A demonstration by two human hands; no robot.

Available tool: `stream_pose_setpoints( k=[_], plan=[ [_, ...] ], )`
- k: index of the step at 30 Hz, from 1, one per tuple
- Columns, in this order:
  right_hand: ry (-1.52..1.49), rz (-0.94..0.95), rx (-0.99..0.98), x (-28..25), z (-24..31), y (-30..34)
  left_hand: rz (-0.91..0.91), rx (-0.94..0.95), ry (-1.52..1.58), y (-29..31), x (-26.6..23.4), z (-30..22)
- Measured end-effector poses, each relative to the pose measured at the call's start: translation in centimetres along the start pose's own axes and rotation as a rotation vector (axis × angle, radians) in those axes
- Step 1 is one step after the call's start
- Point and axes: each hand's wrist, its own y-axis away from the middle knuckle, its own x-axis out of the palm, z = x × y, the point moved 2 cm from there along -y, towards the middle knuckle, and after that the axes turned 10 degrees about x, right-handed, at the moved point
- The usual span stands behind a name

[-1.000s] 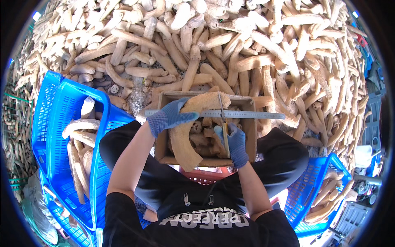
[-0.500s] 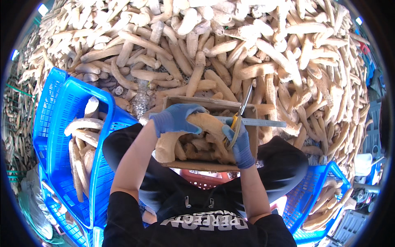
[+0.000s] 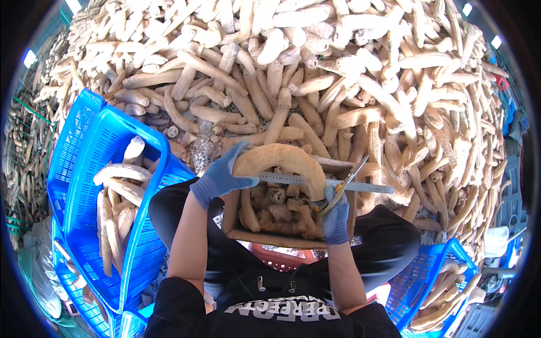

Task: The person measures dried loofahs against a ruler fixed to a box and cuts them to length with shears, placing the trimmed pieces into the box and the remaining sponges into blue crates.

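A thick, curved, tan dried loofah arches above the cardboard box in my lap. My left hand, in a blue glove, is closed around its left end. Scissors with yellow handles are in my gloved right hand, blades pointing up and to the right. The loofah's right end comes down against the fingers of that hand; whether they grip it too is hard to make out. Behind the loofah a metal ruler lies across the box. Cut loofah pieces fill the box bottom.
A large heap of dried loofahs spreads in front of me. Blue plastic baskets with loofahs stand at my left, another blue basket at my right. Part of a red crate shows under the box.
The loofah has been raised and turned from a slant over the box to an arch across it. My left hand has moved to its left end. The scissors now tilt further right.
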Motion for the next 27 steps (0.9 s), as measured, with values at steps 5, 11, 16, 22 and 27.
stream_pose_setpoints(
  k=[5, 11, 16, 22, 27],
  plan=[
    [0.172, 0.081, -0.092, 0.9, 1.6, 1.7, -0.053, 0.184, 0.096, -0.8, -0.7, -1.7],
    [0.234, 0.070, -0.084, -4.4, 4.7, 4.3, 0.032, 0.257, 0.620, -4.0, 2.2, -2.2],
    [0.007, -0.140, -0.384, -11.3, 9.9, 12.4, 0.025, 0.346, 0.100, -6.7, 10.7, -8.6],
    [-0.190, -0.616, -0.648, -22.6, 9.7, 28.0, 0.237, 0.477, 0.117, -5.3, 20.3, -15.8],
    [-0.655, -0.781, -0.777, -32.9, 5.1, 47.0, 0.290, 0.527, 0.063, -5.4, 22.1, -17.2]
  ],
)
